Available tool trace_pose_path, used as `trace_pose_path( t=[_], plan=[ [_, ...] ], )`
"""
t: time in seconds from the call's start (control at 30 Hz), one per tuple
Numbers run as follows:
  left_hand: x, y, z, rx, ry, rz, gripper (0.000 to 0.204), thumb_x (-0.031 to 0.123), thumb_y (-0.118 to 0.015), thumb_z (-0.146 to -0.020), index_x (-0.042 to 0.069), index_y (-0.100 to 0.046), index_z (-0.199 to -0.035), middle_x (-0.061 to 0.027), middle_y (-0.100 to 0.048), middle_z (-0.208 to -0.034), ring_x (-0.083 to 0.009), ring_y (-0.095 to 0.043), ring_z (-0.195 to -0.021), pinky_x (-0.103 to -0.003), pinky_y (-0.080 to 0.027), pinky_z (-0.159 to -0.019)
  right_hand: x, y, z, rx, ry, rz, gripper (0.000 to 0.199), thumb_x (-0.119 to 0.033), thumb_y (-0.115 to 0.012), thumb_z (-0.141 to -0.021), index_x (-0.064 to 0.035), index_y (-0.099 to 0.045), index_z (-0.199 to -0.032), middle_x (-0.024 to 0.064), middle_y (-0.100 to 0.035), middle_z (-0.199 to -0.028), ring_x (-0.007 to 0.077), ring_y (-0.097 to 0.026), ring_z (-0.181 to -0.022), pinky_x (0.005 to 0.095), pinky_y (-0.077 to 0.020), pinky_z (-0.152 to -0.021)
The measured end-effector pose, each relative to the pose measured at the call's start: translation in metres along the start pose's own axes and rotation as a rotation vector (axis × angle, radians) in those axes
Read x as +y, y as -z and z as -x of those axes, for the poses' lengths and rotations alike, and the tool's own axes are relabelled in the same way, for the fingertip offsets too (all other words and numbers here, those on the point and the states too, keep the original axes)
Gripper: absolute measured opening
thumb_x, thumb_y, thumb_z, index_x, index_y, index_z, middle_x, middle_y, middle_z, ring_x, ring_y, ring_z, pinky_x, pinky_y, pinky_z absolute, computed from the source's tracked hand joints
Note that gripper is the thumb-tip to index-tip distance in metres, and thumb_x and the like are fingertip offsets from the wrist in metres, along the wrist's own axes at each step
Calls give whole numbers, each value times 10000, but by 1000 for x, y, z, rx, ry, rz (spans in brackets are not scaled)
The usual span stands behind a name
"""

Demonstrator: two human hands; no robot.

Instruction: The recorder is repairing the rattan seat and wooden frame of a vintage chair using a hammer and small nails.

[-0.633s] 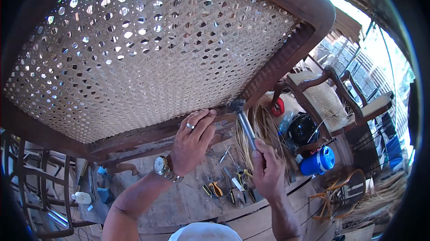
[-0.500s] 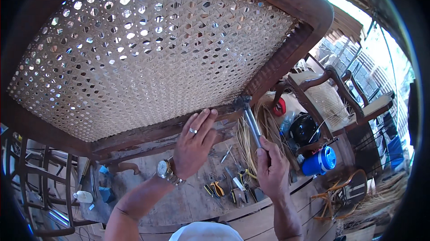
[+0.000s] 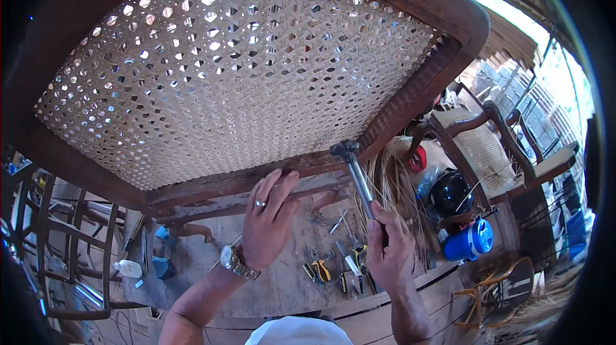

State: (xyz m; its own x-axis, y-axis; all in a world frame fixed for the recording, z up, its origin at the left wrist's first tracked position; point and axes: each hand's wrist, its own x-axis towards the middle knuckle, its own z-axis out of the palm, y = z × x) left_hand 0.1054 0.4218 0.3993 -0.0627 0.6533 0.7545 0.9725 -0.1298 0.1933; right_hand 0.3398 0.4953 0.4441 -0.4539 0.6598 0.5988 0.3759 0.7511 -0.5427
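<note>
In my right hand (image 3: 389, 247) is a hammer (image 3: 361, 181), gripped by its metal handle. Its dark head is raised close to the lower right corner of a dark wooden chair frame (image 3: 199, 192). A woven cane panel (image 3: 256, 101) with open holes fills that frame, which stands tilted in front of me. My left hand (image 3: 268, 226) is open, fingers stretched toward the lower rail, at or just short of it; contact is hard to tell. A watch (image 3: 235, 260) is on that wrist.
Pliers (image 3: 319, 271) and other hand tools lie on the wooden worktable (image 3: 237, 287). At right are loose cane strands (image 3: 385, 178), a black helmet (image 3: 451, 192), a blue jug (image 3: 467, 241) and another caned chair (image 3: 494, 143). A white bottle (image 3: 130, 269) and chair frames (image 3: 77, 236) stand left.
The chair frame appears shifted slightly right and down in view. My left hand has drawn a little down and left, its fingers more spread. The hammer stays in my right hand.
</note>
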Motion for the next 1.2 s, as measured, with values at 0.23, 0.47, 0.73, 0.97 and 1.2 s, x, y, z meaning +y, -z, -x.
trace_pose_path(
  t=[0.23,0.47,0.73,0.97,1.2],
  plan=[
    [-5,-2,-4,-16,19,-65,90,78,-671,-905,39,-645,-982,-94,-496,-1541,-315,-433,-1449,-536,-370,-1186,27,-33,24,82,27,-61,359,-14,-605,-994,-1,-569,-1352,172,-635,-927,253,-605,-706,359,-495,-627],
    [-13,-7,-5,12,-54,-97,96,51,-649,-917,9,-648,-1002,-101,-518,-1521,-317,-478,-1416,-527,-404,-1175,41,-45,22,59,53,-73,373,-15,-583,-1007,-21,-553,-1379,172,-634,-921,267,-613,-691,380,-502,-634],
    [-13,-13,-3,13,-54,-179,125,56,-624,-958,-18,-655,-1054,-94,-518,-1521,-314,-471,-1421,-520,-408,-1170,49,-55,19,97,169,-131,533,73,-597,-933,-70,-520,-1440,156,-589,-873,313,-568,-699,429,-477,-619],
    [-10,-13,-2,1,-41,-191,194,53,-600,-985,-17,-654,-1158,-83,-514,-1522,-305,-474,-1415,-519,-409,-1170,50,-48,13,-47,127,-98,585,72,-591,-938,-86,-482,-1491,155,-593,-902,322,-590,-742,436,-509,-671],
    [-12,-14,1,-6,-25,-166,195,61,-616,-981,-12,-655,-1158,-73,-515,-1527,-292,-472,-1419,-517,-408,-1172,39,-35,12,-36,133,-142,565,39,-600,-955,-110,-488,-1489,154,-566,-868,332,-593,-744,441,-502,-627]
  ],
)
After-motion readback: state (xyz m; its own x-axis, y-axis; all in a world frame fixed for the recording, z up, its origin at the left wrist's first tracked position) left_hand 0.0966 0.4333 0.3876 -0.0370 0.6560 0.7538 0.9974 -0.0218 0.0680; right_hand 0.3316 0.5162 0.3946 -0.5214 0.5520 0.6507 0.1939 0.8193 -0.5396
